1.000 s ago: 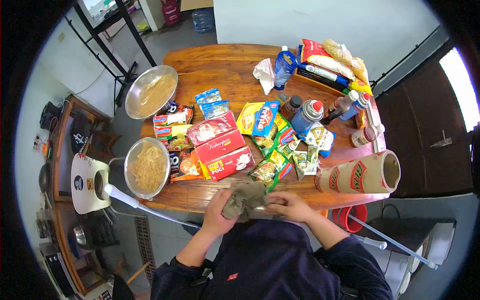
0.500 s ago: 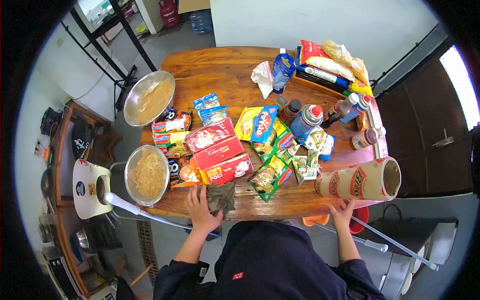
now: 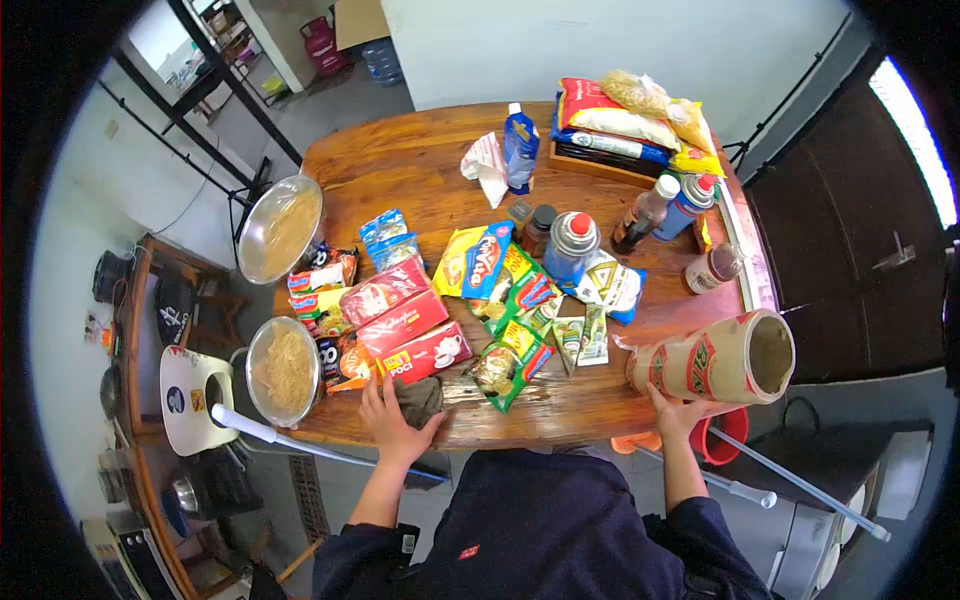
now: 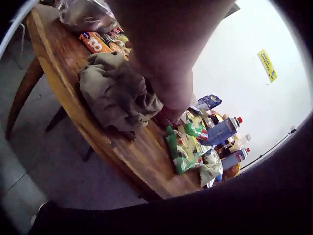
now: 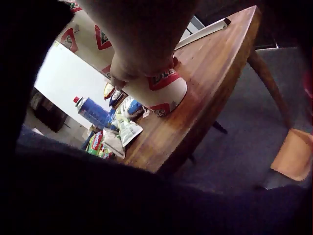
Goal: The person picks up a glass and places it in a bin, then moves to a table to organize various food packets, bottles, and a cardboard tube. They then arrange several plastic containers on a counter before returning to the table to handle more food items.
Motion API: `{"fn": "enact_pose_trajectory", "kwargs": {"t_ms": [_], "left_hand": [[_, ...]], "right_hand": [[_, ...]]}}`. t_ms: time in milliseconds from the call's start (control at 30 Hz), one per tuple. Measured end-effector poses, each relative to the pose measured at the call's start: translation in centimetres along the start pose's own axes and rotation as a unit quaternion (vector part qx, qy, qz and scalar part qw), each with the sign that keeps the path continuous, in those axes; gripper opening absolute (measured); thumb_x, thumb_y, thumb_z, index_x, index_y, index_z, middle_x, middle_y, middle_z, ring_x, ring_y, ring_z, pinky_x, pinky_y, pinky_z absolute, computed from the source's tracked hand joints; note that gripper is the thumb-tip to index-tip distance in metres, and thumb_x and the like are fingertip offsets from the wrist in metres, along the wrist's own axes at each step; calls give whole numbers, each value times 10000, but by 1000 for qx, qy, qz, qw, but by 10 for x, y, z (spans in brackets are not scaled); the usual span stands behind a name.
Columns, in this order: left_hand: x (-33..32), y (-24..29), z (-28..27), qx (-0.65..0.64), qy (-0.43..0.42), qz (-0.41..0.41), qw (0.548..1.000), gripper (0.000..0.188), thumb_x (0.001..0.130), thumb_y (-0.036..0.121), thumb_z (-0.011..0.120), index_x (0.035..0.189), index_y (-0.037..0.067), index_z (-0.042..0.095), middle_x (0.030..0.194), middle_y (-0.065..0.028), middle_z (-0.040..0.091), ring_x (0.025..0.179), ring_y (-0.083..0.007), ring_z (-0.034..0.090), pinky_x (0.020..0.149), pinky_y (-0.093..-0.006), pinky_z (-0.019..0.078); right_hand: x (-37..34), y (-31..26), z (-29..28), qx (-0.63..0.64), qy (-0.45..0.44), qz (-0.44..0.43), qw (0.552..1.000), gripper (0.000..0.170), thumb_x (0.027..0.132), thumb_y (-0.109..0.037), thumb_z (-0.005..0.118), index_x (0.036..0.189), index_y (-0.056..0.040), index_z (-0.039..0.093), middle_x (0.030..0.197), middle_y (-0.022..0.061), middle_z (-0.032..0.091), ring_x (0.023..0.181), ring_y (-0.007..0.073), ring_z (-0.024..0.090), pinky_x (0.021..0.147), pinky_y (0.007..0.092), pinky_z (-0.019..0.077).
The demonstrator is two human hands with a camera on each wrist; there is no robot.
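My left hand point(image 3: 397, 428), fingers spread, lies at the table's front edge, close to a crumpled grey-brown cloth point(image 3: 420, 402). That cloth point(image 4: 117, 93) sits on the wood below the hand in the left wrist view. Just beyond the fingertips is the red POCI box point(image 3: 430, 353), with other red boxes point(image 3: 402, 322) behind it. My right hand point(image 3: 678, 418) touches the lower side of a large paper tube point(image 3: 700, 365) with red print. In the right wrist view the tube point(image 5: 164, 90) stands upright on the table, partly hidden by the hand.
Noodle packets point(image 3: 345, 362) and two covered bowls, one metal point(image 3: 272, 262) and one with shredded food point(image 3: 285, 375), line the left. Green packets point(image 3: 512, 365), a spray can point(image 3: 571, 250) and bottles point(image 3: 643, 215) stand centre-right. A mop handle point(image 3: 300, 440) and red bucket point(image 3: 735, 430) are below the edge.
The cloth, earlier held up between both hands, now lies on the table beside the left hand. The right hand has moved right to the tube. The head view has shifted slightly.
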State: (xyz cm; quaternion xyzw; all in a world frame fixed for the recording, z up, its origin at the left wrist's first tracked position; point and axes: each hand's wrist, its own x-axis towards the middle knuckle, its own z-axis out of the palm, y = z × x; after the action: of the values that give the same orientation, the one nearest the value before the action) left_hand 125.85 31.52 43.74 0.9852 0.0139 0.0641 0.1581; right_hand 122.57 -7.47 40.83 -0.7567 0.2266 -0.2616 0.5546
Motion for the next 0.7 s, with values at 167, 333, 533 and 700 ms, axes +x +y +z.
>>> {"fn": "enact_pose_trajectory", "kwargs": {"t_ms": [167, 333, 533, 700], "left_hand": [[-1, 17, 9, 40, -13, -12, 999, 982, 523, 404, 739, 1277, 45, 221, 1299, -183, 245, 1190, -361, 229, 958, -464, 208], [5, 51, 9, 63, -27, -36, 997, 1000, 525, 414, 735, 1298, 73, 200, 1300, -176, 247, 1189, -361, 238, 952, -473, 217], [14, 73, 22, 22, 15, 38, 999, 917, 563, 331, 735, 1263, 32, 222, 1268, -226, 250, 1176, -388, 224, 948, -485, 185], [36, 110, 34, -122, 97, 205, 966, 716, 640, 258, 693, 1201, 9, 325, 1182, -216, 366, 1076, -371, 351, 882, -434, 294]], "right_hand": [[30, 12, -40, 37, 93, -6, 995, 632, 539, 1, 748, 1062, 57, 398, 1011, 141, 519, 916, 211, 536, 794, 326, 454], [63, 9, -75, -22, 153, -33, 987, 686, 537, 2, 752, 1085, 25, 339, 1049, 132, 487, 935, 207, 524, 799, 321, 449], [99, 26, -98, -59, 177, -30, 982, 794, 521, -64, 773, 1154, 4, 298, 1105, 131, 436, 987, 212, 478, 829, 324, 419], [106, 53, -110, -154, 193, 25, 969, 819, 507, -144, 792, 1160, -5, 316, 1101, 131, 434, 1006, 220, 458, 840, 329, 397]]}}
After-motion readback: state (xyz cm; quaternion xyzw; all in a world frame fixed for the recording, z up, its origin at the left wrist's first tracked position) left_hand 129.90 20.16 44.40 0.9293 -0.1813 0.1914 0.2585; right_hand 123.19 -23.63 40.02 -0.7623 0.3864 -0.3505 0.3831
